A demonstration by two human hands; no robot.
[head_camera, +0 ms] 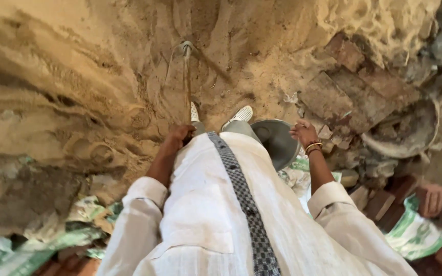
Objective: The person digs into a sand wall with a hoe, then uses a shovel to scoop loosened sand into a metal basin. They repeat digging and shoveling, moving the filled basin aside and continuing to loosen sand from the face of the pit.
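Left hand point(179, 135) is clamped on the shovel point(186, 76) handle, shaft running straight ahead into the sand point(78, 76); right hand point(304, 132) (fingers loosely curled, empty) hovers beside the pan point(277, 140).

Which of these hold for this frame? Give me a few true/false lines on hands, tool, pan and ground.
1. The left hand grips the top of a long tool handle that stands in the sand pile. True.
2. The right hand is also closed on that handle. False: it is off the handle, held above the rim of the grey metal pan.
3. The right wrist carries bangles. True.
4. The pan is heaped with sand. False: its inside shows bare grey metal.
5. Bricks lie to the right of the sand. True.
6. The person stands barefoot. False: white shoes show on the sand.
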